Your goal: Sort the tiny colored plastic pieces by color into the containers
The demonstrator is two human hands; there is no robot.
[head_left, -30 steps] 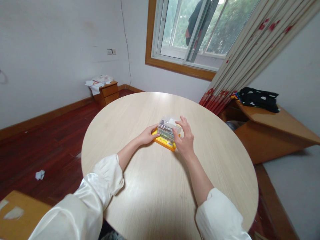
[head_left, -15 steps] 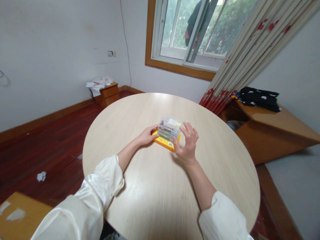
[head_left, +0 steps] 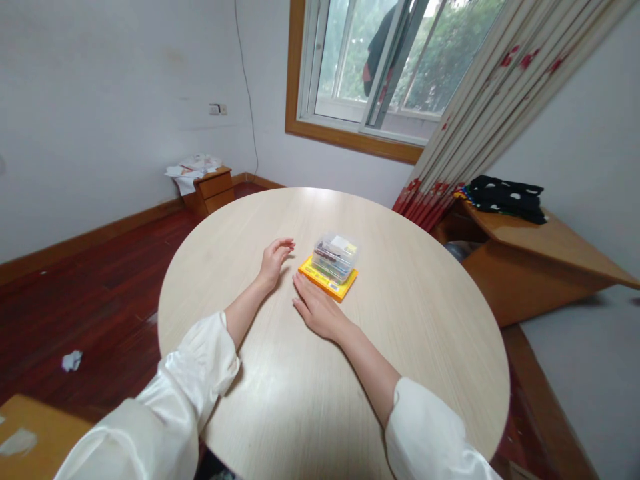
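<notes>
A clear plastic box (head_left: pixel 336 257) with small items inside stands on a flat yellow book-like thing (head_left: pixel 327 283), which lies on the round table (head_left: pixel 280 400). What the items are, I cannot make out. My right hand (head_left: pixel 320 310) is stretched out flat along the near edge of the yellow thing, fingers extended and holding nothing; whether it touches that edge is hard to tell. To the left of the box, my left hand (head_left: pixel 274 262) is raised a little over the table, its fingers loosely curved and apart, with nothing in it.
A wooden cabinet (head_left: pixel 525 267) with folded black cloth (head_left: pixel 507 199) stands to the right. Papers (head_left: pixel 195 167) lie on a small drawer unit (head_left: pixel 215 190) at the back left. On the floor is crumpled paper (head_left: pixel 72 361). A curtain (head_left: pixel 465 113) hangs beside the window.
My left hand has let go of the stack and moved left. My right hand has left the stack's right side and come round to its near edge. The view has shifted slightly.
</notes>
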